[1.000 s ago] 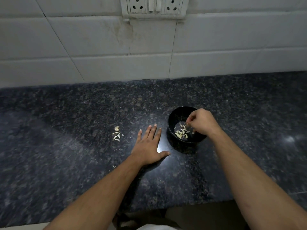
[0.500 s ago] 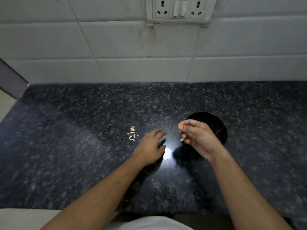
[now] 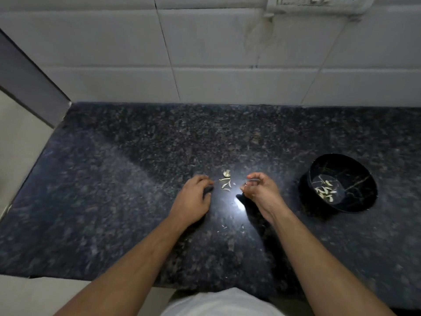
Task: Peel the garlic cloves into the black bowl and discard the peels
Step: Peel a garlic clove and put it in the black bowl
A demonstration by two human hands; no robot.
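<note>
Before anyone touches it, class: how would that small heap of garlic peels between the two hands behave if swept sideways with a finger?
The garlic peels look thin and curled, so probably very light and apt to scatter. The counter looks polished, so they would likely slide easily. A few stray flakes already lie apart, suggesting they drift readily.

The black bowl [image 3: 341, 183] stands upright on the counter [image 3: 114, 179], at the right side. It is round with dark shiny walls, and pale garlic pieces [image 3: 324, 190] lie scattered on its bottom. A small heap of pale peels [image 3: 226, 184] lies on the counter, well apart from the bowl (to its left), with a few tiny scraps [image 3: 224, 226] nearer the front edge.
</note>
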